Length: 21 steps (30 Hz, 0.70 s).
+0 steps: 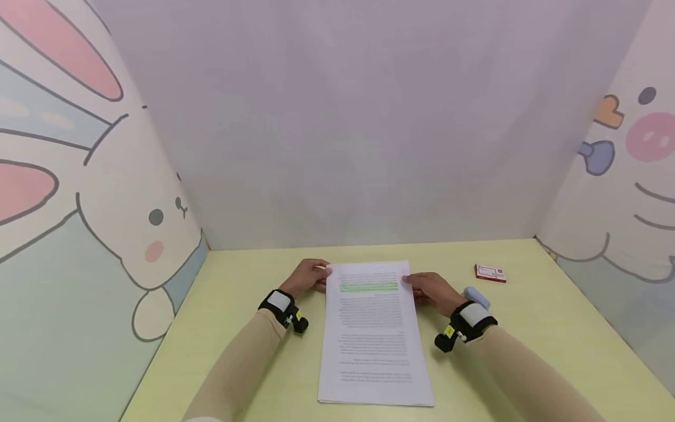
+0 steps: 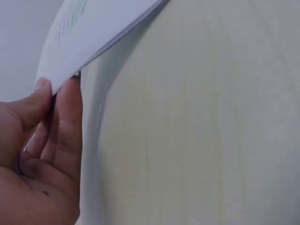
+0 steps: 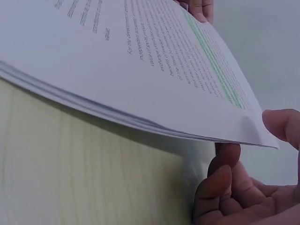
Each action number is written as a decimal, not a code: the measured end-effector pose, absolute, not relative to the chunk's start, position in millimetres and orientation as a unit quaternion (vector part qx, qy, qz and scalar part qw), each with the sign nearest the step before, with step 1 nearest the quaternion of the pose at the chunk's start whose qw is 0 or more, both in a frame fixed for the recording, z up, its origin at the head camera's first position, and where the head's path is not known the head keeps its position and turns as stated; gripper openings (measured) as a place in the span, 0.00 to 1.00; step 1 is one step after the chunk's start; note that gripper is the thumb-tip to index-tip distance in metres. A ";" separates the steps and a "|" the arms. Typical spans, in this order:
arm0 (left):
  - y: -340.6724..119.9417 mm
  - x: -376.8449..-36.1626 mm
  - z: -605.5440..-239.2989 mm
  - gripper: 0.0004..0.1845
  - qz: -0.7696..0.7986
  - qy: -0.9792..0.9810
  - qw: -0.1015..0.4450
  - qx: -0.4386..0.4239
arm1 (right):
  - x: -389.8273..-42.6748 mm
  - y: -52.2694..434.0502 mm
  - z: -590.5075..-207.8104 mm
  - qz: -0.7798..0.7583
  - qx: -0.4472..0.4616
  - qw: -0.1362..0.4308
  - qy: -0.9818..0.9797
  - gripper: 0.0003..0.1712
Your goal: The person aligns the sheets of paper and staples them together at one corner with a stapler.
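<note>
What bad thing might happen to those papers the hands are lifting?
The stack of papers is loose sheets, pinched only at its far corners by the left hand and the right hand, so sheets may slide apart or fan out. The lifted end already bends, so a corner might crease. The sheets could also slip off the table.

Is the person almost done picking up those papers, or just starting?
Just starting, it seems. Done so far: the left hand and right hand each pinch a far corner of the paper stack, thumbs on top and fingers underneath. In hand: the far end is raised off the yellow table, as the wrist views show. Left: the near end of the stack seems to lie on the table.
</note>
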<state>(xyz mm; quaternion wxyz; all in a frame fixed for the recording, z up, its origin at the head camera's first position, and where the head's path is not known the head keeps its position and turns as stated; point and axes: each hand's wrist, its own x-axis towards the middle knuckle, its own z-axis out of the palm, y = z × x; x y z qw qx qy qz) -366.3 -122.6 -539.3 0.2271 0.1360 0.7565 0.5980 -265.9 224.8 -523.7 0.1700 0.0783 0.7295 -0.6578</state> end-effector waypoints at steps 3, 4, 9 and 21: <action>-126.3 -365.2 -535.2 0.12 0.596 0.761 0.220 0.132 | -264.3 223.0 -522.3 -0.661 0.075 0.166 0.728 0.23; -127.3 -364.5 -533.9 0.12 0.598 0.760 0.220 0.127 | -263.9 222.6 -522.5 -0.664 0.075 0.163 0.726 0.22; -129.6 -360.3 -527.3 0.13 0.617 0.748 0.223 0.100 | -261.9 220.7 -523.8 -0.679 0.056 0.133 0.720 0.23; -140.5 -356.4 -525.8 0.13 0.625 0.713 0.291 0.129 | -261.6 214.9 -517.9 -0.682 0.032 0.099 0.724 0.25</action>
